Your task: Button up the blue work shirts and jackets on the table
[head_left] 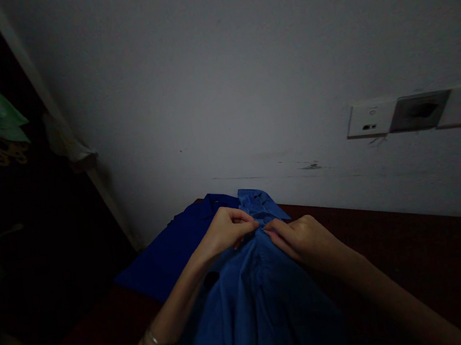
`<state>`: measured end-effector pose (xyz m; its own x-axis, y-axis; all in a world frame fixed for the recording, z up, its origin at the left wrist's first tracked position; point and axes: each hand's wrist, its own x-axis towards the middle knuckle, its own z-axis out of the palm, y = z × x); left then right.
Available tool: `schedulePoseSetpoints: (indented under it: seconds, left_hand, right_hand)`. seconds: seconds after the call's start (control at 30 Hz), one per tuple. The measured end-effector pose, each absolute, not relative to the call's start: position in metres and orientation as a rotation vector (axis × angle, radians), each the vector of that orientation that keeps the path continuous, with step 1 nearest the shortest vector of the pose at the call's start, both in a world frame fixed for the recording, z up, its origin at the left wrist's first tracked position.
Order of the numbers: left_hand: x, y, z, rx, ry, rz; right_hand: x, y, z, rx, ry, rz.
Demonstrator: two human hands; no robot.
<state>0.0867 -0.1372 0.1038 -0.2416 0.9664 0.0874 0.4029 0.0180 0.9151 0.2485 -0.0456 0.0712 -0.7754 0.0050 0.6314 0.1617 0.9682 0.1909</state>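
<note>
- The room is dim, with a pale wall [215, 81] behind a dark red surface [399, 227].
- On this wall, at right, there are socket panels [372, 118]; their small marks I cannot read.
- The blue garment [245, 311] lies on the surface, and its far end is near the wall.
- The left hand [229, 228] pinches its gathered cloth with the fingertips.
- The right hand [303, 237] pinches it too, just beside, fingers bent.
- A darker blue cloth [169, 256] lies at left.
</note>
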Motion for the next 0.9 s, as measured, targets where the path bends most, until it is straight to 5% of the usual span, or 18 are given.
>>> schedulePoseSetpoints:
  seconds: [0.3,0.67,0.9]
  left_hand:
    - [0.095,-0.139,0.104,1.422,1.71,1.218]
    - [0.07,-0.124,0.089,1.887,1.814,1.163]
    - [0.078,-0.122,0.084,2.016,1.883,1.202]
  right_hand:
    - [0.247,-0.046,0.07,-0.231,-2.45,-0.194]
    - [0.233,-0.02,0.039,-0.423,-2.086,1.256]
    - [0.222,-0.015,0.022,-0.487,-1.853,1.541]
